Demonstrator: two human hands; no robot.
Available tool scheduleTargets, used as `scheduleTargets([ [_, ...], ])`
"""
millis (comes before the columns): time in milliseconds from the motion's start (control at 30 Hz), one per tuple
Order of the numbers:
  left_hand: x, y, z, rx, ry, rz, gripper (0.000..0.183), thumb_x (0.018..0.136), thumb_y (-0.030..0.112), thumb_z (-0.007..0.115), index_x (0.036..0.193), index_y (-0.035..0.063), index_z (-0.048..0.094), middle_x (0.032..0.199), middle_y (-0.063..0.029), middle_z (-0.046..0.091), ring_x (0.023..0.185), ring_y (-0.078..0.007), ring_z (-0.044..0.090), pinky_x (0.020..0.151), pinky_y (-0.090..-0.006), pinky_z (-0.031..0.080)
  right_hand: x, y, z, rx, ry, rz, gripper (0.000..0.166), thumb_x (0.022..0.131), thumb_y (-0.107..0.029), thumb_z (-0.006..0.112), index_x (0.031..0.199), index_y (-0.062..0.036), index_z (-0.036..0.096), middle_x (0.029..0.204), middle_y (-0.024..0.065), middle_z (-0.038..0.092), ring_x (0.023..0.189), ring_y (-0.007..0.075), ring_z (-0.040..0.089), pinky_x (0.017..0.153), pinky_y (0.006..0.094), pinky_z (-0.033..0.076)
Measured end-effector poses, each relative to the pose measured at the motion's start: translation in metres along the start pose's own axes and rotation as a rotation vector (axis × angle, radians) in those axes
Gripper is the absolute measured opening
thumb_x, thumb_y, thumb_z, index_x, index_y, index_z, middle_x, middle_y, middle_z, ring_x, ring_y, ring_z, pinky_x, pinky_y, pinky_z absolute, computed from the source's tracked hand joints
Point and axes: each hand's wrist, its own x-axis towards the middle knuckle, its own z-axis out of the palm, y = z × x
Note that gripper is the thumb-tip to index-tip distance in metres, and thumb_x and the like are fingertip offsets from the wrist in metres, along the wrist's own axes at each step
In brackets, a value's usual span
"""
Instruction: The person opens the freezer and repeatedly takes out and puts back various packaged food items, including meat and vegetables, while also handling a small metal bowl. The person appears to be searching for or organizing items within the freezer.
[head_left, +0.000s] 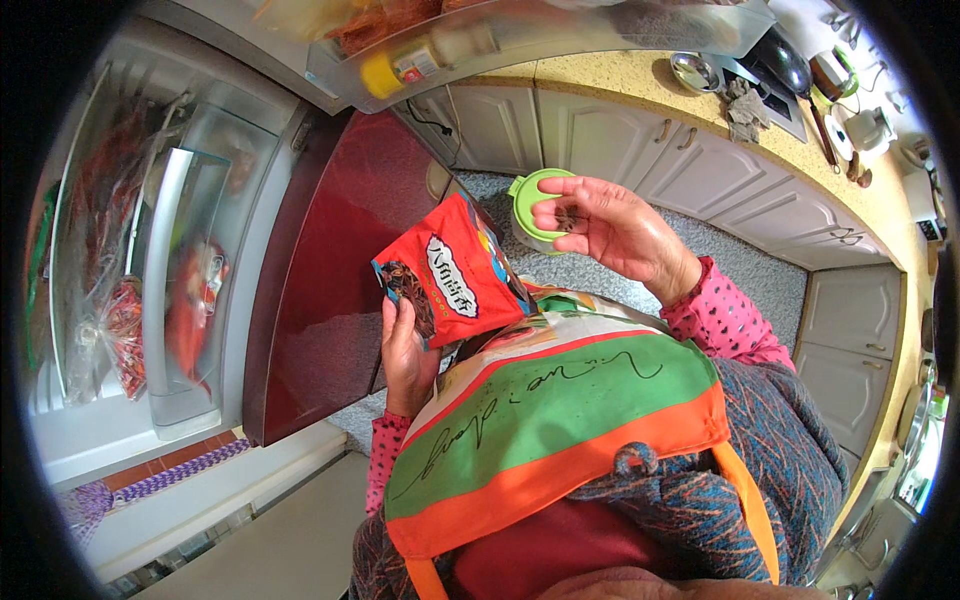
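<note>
My left hand (407, 351) grips the lower left corner of a red plastic spice packet (459, 274), tilted in front of the apron (555, 390). Printed on the packet is a picture of brown star anise. My right hand (611, 229) is held palm up to the right of the packet, with a few small dark brown pieces of spice, apparently star anise (568, 216), lying on its fingers. Beyond the fingers is a container with a green plastic lid (531, 196); its lower part is mostly hidden, and I cannot tell what it rests on.
At the left an open refrigerator (255, 225) shows bagged food (124, 330) behind clear bins. A door shelf (517, 37) with a yellow-capped jar (397, 71) juts in at the top. White cabinets (600, 135) line the right, under a counter with a metal bowl (694, 73), a grey cloth (745, 111) and a wok (780, 60).
</note>
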Motion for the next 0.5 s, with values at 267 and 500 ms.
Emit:
scheduleTargets([
  [267,-0.003,0.004,0.010,0.033,0.020,0.011,0.035,0.108,0.015,0.042,0.142,0.0093,0.040,0.139,-0.0093,0.054,0.126,-0.0223,0.055,0.107,-0.0445,0.045,-0.009,-0.005,0.024,-0.728,-0.185,0.086,0.019,0.102,-0.017,0.058,0.114,-0.0060,0.068,0.084,-0.0040,0.065,0.071,0.0016,0.058,0.061,0.0196,0.046],
  [500,-0.003,0.004,0.013,0.048,-0.015,0.082,0.035,0.107,0.013,0.043,0.142,0.0079,0.040,0.137,-0.0086,0.055,0.122,-0.0202,0.057,0.105,-0.0418,0.046,-0.004,-0.002,0.034,-0.738,-0.217,-0.076,0.012,0.101,-0.016,0.061,0.106,-0.0047,0.063,0.081,-0.0050,0.061,0.072,0.0017,0.056,0.063,0.0196,0.046],
])
